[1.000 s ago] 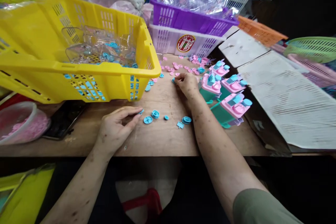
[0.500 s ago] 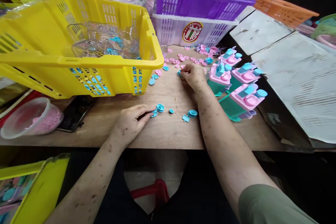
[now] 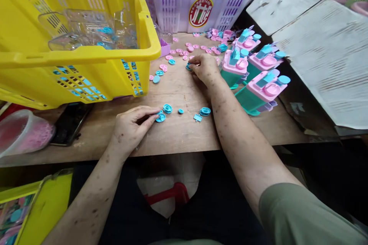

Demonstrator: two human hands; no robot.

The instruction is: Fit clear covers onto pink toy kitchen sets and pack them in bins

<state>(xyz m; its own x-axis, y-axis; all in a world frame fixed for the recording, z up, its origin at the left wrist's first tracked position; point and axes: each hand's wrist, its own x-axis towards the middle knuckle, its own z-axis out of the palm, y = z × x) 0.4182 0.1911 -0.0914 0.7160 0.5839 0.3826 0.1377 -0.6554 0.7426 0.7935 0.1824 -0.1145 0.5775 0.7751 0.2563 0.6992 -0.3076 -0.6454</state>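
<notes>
My left hand [image 3: 132, 128] rests low over the table, thumb and fingertips closed at a small blue round plastic piece [image 3: 160, 118]. Just beyond its fingertips lies a second blue round piece [image 3: 167, 108], and to the right a smaller blue disc [image 3: 180, 111]. Farther back, my right hand [image 3: 204, 69] pinches another blue round piece [image 3: 188, 66], mostly covered by the fingers. Near my right forearm lie a blue oval piece [image 3: 205, 111] and a flat blue rectangular tab [image 3: 197, 117].
A yellow basket [image 3: 86, 58] with clear plastic parts stands left. Pink discs [image 3: 190, 48] scatter at the back before a white crate [image 3: 175, 11]. Several pink-and-green toy assemblies [image 3: 260, 88] stand right. A phone [image 3: 70, 124] and a tub [image 3: 25, 130] sit at left.
The camera view has tilted down and shifted, so the scene sits higher and more to the left. More of the blue piece at my left fingertips shows. Both hands keep nearly the same places.
</notes>
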